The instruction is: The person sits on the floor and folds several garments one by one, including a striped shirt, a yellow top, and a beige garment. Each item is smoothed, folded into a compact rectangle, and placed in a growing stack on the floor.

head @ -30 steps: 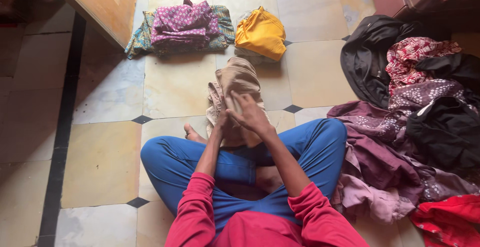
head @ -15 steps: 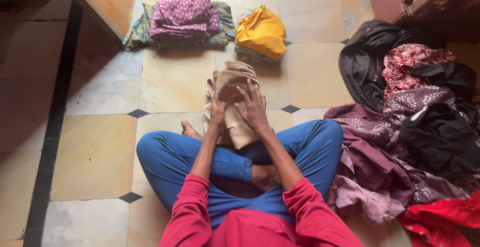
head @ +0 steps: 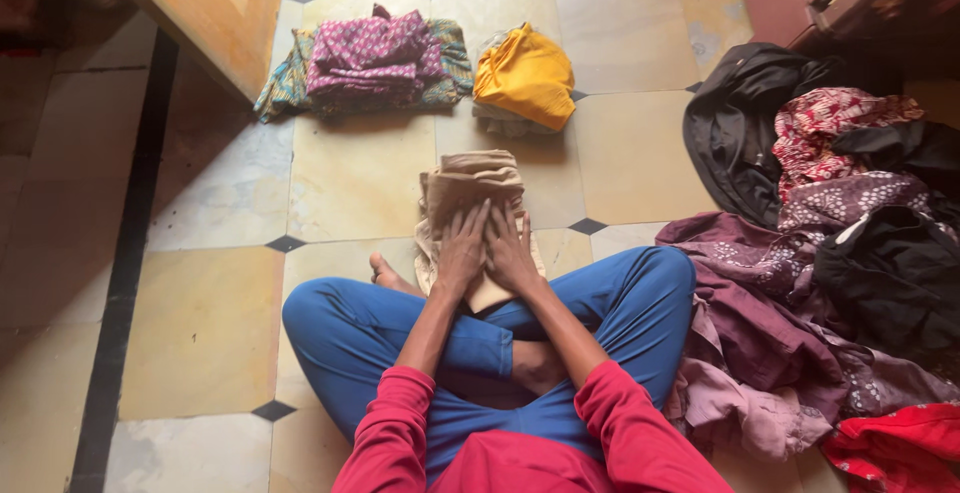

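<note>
a person sitting cross-legged on a tiled floor presses both hands flat on a folded beige garment.

the beige garment (head: 470, 193) lies on the floor (head: 210, 323) just beyond the blue-trousered knees. left hand (head: 462, 251) and right hand (head: 510, 249) rest side by side on its near half, each grip spread flat, pinching nothing. the cloth looks soft, light and limp, so it would likely sag unless taken by a folded edge. farther off lie a folded magenta patterned cloth (head: 365, 53) and a yellow one (head: 525, 78); a heap of unfolded clothes (head: 840, 253) sits right.
</note>
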